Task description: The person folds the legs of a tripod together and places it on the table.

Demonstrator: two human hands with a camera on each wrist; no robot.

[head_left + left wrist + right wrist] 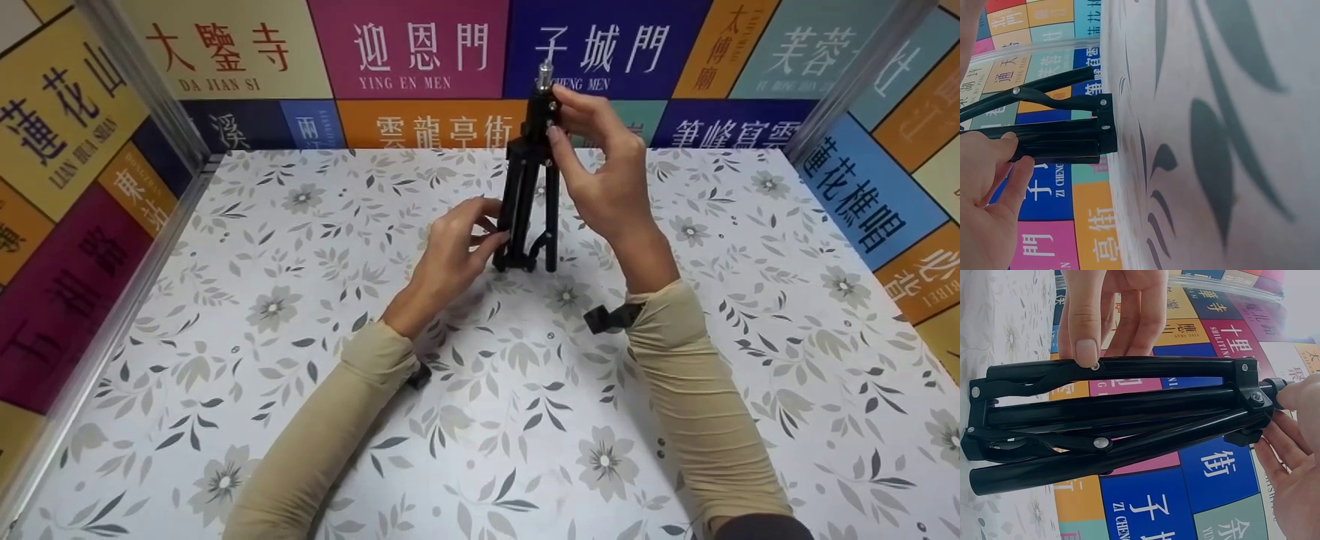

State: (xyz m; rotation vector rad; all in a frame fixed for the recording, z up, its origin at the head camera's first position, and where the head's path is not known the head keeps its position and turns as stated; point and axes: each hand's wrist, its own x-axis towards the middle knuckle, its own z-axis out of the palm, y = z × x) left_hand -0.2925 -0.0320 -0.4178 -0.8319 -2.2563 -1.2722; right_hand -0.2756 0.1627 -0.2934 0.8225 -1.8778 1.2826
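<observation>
While the left hand (pixel 452 247) is pinching a leg (pixel 1151 367) of the black tripod (pixel 1117 403), the right hand (pixel 611 172) is gripping its upper column (pixel 537 116) | tripod is standing upright over the patterned tabletop's (pixel 555 465) far half, foot contact unclear | lettered panels (pixel 420 45) are rising behind.

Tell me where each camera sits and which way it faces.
Head: on the head, facing forward and down at the tripod and table; left hand, right hand and sleeves show.
Left wrist: on that wrist, facing the tripod's lower end; left hand shows.
Right wrist: on that wrist, facing the tripod's legs; both hands show.
Both wrist views share tripod, left hand and table.
</observation>
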